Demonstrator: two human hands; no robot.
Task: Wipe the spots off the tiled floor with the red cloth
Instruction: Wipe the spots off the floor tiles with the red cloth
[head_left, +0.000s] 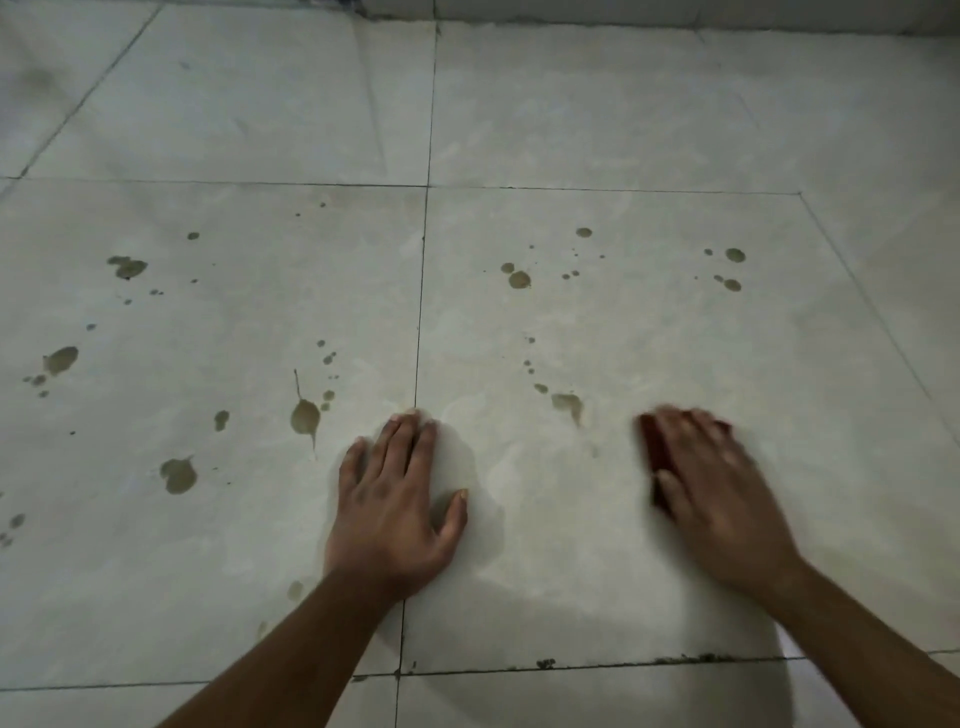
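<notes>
My right hand (719, 488) lies flat on the red cloth (655, 453), pressing it to the pale tiled floor (649, 332); the hand is blurred and only the cloth's left edge shows beneath the fingers. My left hand (397, 506) rests palm down on the floor beside the grout line, fingers spread, holding nothing. Brown spots are scattered over the tiles: a smeared one (569, 402) just left of the cloth, a drip-shaped one (305, 417) left of my left hand, and several more farther out.
Dark grout lines (420, 322) split the floor into large tiles. A wall base (675, 13) runs along the top edge. More spots sit at the left (61, 360) and far right (734, 255). The floor around my hands looks damp.
</notes>
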